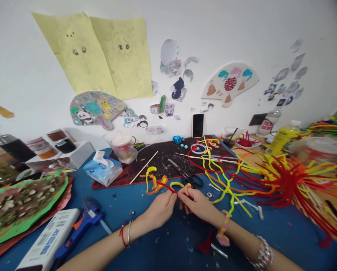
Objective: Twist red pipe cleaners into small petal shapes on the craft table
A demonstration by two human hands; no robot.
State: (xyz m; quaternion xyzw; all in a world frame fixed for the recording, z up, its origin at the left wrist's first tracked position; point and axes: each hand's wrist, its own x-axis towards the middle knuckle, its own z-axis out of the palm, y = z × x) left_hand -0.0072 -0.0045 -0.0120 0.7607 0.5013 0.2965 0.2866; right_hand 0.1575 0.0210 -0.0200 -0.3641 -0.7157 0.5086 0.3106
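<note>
My left hand [161, 209] pinches a fuzzy red pipe cleaner [167, 186], which sticks out to the upper left. My right hand [196, 201] is closed in a pinch close against the left fingertips, on what looks like the same red stem; the exact grip is partly hidden. A yellow pipe cleaner [176, 183] curves just behind the fingers. Left of it lies a bent orange and yellow pipe cleaner shape [156, 184]. Black-handled scissors [189, 177] rest behind my right hand.
Long yellow pipe cleaners [227, 184] and a spread red and orange bundle [289, 180] lie right. A blue glue gun [88, 220], white power strip [48, 241] and tissue pack [102, 169] are left. A phone [197, 126] leans on the wall. Bottles [284, 137] stand back right.
</note>
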